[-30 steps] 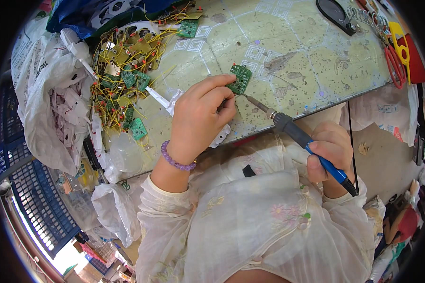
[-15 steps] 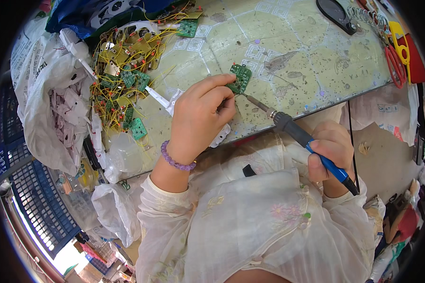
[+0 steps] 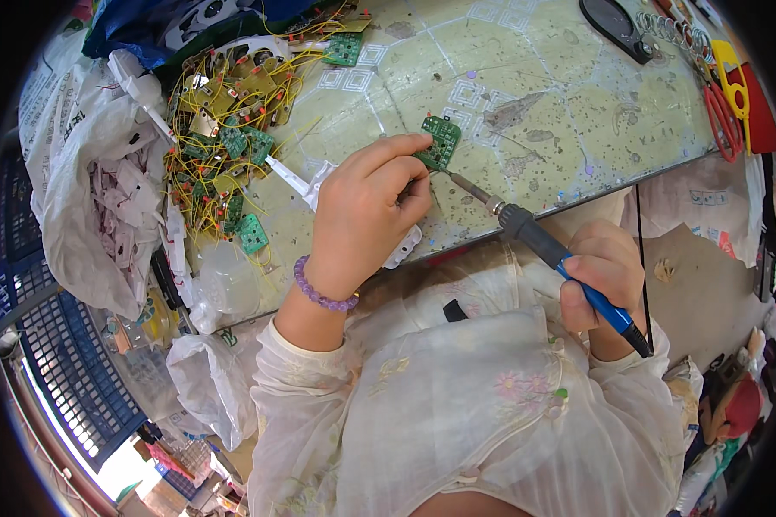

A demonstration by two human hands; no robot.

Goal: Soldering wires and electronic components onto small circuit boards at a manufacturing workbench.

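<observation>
Head view, asks the first: where does the green circuit board lie from the hands?

Second: At the fingertips of the left hand, on that hand's right side, over the surface. Its longer side runs away from the person, the far end leaning slightly right.

First: So the left hand is the nearer?

Second: Clearly. It is narrow, holding the board by the left edge with the index fingertip; the rest of its grip is hidden. The right hand is well apart from the board, wrapped round the blue handle of a soldering iron. The iron slants up and left, its tip at the board's near edge; whether they touch cannot be told.

First: And the containers?

Second: A white plastic bag at far left gapes over white plastic parts. A blue bag beyond has white pieces at its mouth. Between bags and left hand, boards with yellow wires lie heaped, loose. A clear container stands nearer; its contents cannot be made out.
</observation>
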